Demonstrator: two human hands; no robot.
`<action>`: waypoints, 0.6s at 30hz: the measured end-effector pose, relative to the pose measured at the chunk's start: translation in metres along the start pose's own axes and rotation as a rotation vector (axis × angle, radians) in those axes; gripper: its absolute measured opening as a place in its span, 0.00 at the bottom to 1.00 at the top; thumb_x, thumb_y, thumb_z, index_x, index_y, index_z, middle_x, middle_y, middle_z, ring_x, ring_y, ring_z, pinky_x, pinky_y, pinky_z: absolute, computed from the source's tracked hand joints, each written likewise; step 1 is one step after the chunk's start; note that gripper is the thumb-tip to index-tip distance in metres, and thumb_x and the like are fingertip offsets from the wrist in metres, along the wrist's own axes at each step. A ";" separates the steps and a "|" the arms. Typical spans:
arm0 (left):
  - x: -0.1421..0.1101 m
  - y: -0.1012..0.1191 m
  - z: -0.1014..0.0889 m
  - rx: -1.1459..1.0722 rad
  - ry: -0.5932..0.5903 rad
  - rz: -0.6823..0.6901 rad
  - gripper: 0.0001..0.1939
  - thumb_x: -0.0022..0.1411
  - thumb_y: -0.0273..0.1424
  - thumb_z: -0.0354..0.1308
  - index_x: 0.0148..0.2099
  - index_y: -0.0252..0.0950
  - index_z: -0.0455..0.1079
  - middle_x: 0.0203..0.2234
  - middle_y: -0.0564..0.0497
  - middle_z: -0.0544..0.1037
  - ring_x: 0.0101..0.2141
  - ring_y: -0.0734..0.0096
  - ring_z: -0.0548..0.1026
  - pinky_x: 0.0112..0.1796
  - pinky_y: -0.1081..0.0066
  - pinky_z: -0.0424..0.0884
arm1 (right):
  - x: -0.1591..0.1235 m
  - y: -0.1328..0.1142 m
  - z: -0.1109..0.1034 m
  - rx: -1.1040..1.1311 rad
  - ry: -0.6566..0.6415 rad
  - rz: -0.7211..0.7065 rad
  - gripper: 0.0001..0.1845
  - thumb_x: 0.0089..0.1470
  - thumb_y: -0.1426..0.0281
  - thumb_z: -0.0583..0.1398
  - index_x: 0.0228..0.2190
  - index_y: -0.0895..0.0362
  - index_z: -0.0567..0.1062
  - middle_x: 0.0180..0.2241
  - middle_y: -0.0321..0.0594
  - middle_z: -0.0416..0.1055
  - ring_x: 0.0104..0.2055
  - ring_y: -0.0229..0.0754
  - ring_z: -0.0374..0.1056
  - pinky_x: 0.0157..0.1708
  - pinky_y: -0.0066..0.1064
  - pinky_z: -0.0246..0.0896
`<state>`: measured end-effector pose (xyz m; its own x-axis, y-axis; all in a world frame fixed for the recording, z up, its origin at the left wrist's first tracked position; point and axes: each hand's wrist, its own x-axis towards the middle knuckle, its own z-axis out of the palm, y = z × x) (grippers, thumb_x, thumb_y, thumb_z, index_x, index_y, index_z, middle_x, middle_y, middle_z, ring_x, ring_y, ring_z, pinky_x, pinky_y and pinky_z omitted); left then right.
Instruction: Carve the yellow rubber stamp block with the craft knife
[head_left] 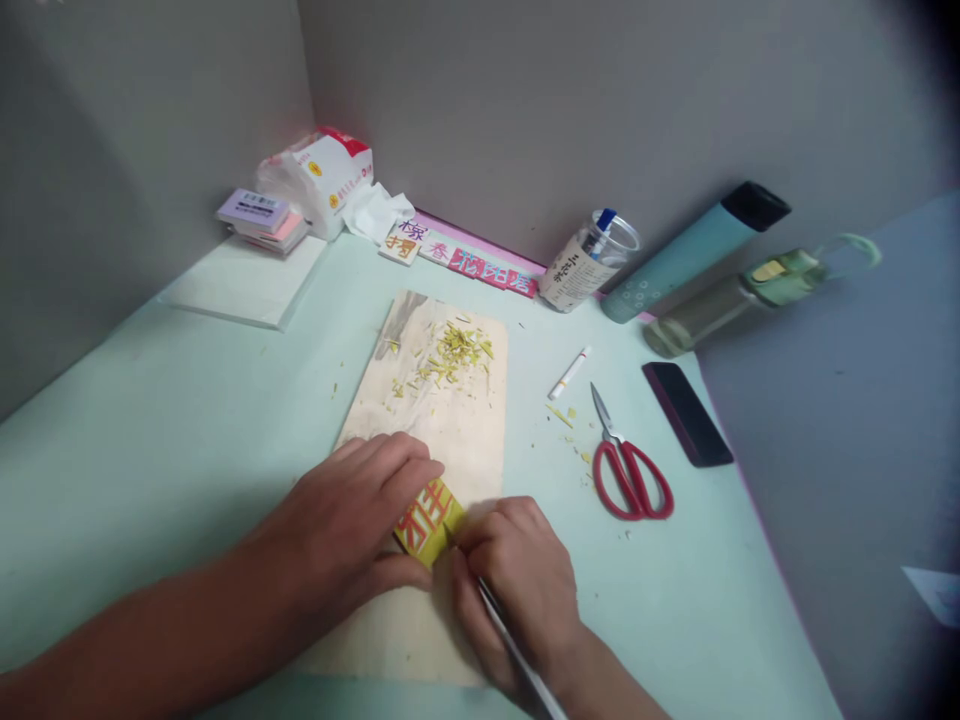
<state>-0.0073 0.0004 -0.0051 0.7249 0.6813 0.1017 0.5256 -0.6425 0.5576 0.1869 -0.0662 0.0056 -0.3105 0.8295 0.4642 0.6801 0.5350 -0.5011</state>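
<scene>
A small yellow block with orange-red characters rests on a pale wooden board. My left hand is closed around its left side, fingers above and thumb below. In my right hand is a slim metal carving knife, gripped like a pen, its tip on the block's right part. The exact cut under the tip is too small to make out. Yellow shavings lie heaped on the upper part of the board.
Red-handled scissors, a white marker and a black phone lie right of the board. Behind stand a pen jar and two bottles. Tissues, small pads and several lettered blocks line the back.
</scene>
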 end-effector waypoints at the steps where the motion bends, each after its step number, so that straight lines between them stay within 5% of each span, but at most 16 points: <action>1: 0.000 0.000 0.000 -0.005 -0.002 -0.004 0.27 0.52 0.31 0.73 0.51 0.39 0.64 0.49 0.47 0.72 0.47 0.54 0.71 0.45 0.58 0.68 | 0.000 -0.001 0.000 0.077 0.009 0.093 0.13 0.57 0.81 0.55 0.27 0.52 0.61 0.25 0.36 0.69 0.26 0.40 0.61 0.29 0.35 0.56; 6: 0.001 0.002 -0.001 -0.022 0.007 -0.011 0.29 0.51 0.28 0.72 0.52 0.39 0.63 0.49 0.47 0.72 0.47 0.53 0.71 0.45 0.57 0.69 | 0.000 0.000 -0.002 0.387 -0.004 0.471 0.14 0.62 0.73 0.56 0.25 0.53 0.61 0.26 0.36 0.69 0.29 0.40 0.64 0.31 0.33 0.59; 18: 0.001 0.005 -0.005 -0.018 -0.024 -0.028 0.26 0.53 0.26 0.68 0.52 0.39 0.63 0.51 0.43 0.71 0.48 0.49 0.71 0.45 0.52 0.71 | 0.000 -0.001 0.000 0.554 0.121 0.627 0.13 0.61 0.69 0.60 0.24 0.54 0.65 0.27 0.37 0.71 0.29 0.38 0.66 0.28 0.29 0.61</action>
<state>-0.0064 -0.0002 0.0014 0.7206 0.6902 0.0663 0.5380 -0.6169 0.5744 0.1860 -0.0668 0.0058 0.1104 0.9931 0.0394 0.2691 0.0083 -0.9631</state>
